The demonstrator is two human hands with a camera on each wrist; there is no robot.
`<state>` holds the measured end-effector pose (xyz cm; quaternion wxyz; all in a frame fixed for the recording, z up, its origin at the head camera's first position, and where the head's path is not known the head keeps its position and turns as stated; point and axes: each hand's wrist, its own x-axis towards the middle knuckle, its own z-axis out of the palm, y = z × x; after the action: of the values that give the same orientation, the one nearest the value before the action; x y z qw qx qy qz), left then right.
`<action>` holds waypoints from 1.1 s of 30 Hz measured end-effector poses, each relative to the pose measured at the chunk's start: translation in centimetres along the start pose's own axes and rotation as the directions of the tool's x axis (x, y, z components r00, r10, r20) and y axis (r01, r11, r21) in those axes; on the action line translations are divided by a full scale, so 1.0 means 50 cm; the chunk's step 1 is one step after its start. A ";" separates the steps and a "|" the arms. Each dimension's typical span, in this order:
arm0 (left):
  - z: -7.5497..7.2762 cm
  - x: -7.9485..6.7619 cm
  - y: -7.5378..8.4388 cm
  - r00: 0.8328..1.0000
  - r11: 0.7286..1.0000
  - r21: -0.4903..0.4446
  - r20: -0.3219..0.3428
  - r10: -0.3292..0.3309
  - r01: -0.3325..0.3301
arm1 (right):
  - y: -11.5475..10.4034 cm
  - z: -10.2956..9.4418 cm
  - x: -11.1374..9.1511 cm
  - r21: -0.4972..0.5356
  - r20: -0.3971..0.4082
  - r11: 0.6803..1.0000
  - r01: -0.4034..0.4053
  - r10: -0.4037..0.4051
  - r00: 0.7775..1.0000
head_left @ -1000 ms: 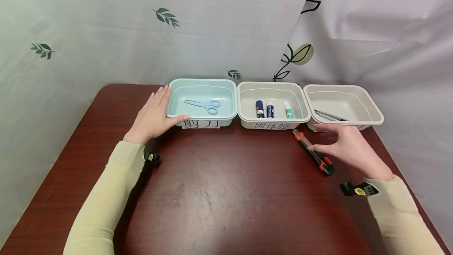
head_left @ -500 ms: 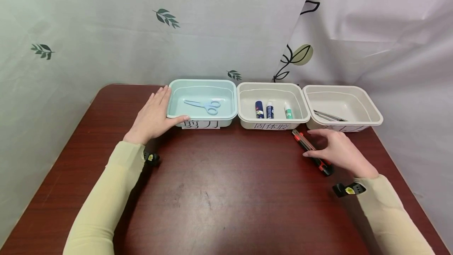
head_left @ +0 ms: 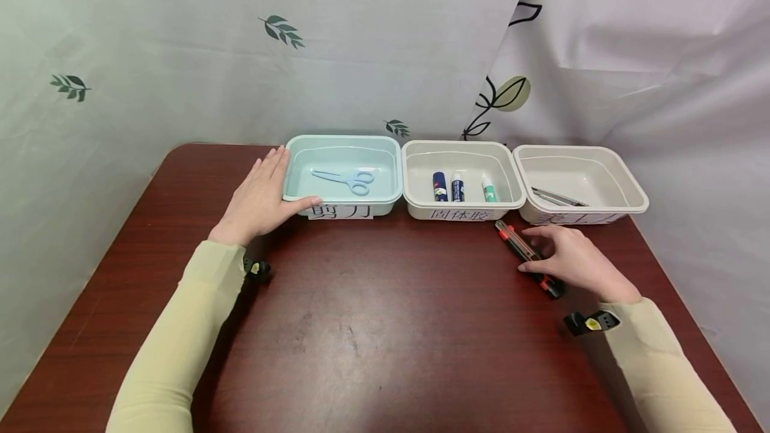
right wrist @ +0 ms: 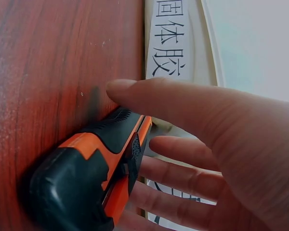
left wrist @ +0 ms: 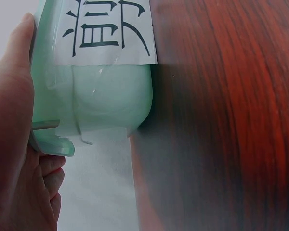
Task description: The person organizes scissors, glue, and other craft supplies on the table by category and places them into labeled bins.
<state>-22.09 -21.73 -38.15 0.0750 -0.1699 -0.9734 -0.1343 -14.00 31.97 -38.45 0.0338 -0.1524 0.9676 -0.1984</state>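
Observation:
My left hand [head_left: 255, 209] rests on the left end of a light blue plastic tub [head_left: 375, 152]. Its fingers lie straight along the rim, and the thumb touches the front edge. Blue scissors [head_left: 356, 187] lie inside that tub. On the table, my right hand [head_left: 574, 259] is over a black and orange-red utility knife [head_left: 512, 239]. In the right wrist view, the thumb is on one side of the knife [right wrist: 70, 185] and the spread fingers on the other, without a visible grip. The hand partly hides the knife in the head view.
A middle cream tub [head_left: 421, 147] holds glue sticks [head_left: 458, 187]. The right cream tub [head_left: 601, 159] contains slim metallic cutters [head_left: 556, 198]. Paper labels are on the tub fronts. The tubs stand along the back of the dark red wooden table [head_left: 373, 313], against a pale curtain [head_left: 180, 52].
My right hand has moved from the front of the right tub down and left over the utility knife, then barely shifted. The left hand and the knife stay put.

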 end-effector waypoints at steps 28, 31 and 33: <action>0.001 -0.001 0.000 1.000 1.000 0.002 -0.004 0.006 -0.006 | 0.003 0.004 0.011 -0.030 0.017 0.999 0.021 -0.021 1.000; 0.001 -0.001 0.000 1.000 1.000 0.004 -0.002 0.005 -0.005 | 0.003 0.003 0.012 -0.028 0.021 1.000 0.011 -0.011 1.000; 0.000 -0.001 0.000 1.000 1.000 0.004 -0.002 0.005 -0.005 | 0.003 0.003 0.013 -0.028 0.021 1.000 0.006 -0.005 1.000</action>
<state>-22.06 -21.73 -38.18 0.0767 -0.1719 -0.9731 -0.1326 -14.62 31.82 -38.65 0.0411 -0.1577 0.9695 -0.1831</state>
